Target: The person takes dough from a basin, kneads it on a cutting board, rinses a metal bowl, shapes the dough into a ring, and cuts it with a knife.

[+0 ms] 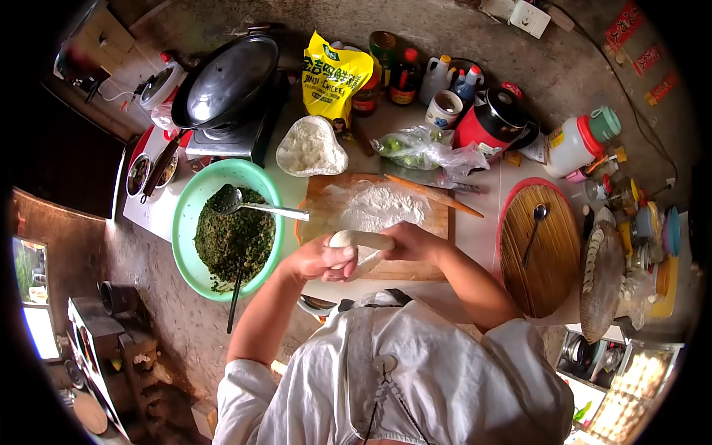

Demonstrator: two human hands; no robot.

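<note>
Between my two hands, above the near edge of a wooden board (315, 194), is a piece of pale dough (361, 239) bent in a curve. My left hand (323, 257) has its fingers wrapped round the dough's left end. The other end is pinched in my right hand (404, 241). White flour (382, 206) is spread over the board behind the dough. A rolling pin (434, 194) lies across the board's back right corner. Left of the board, a green basin (182, 237) holds a chopped green filling (236, 236) with a slotted spoon (228, 199) in it.
Behind the board are a flour bowl (311, 147), a yellow bag (332, 78), bottles and a red kettle (486, 122). A lidded wok (233, 78) sits at the back left. On the right are a round tray (552, 252) with a spoon and several jars.
</note>
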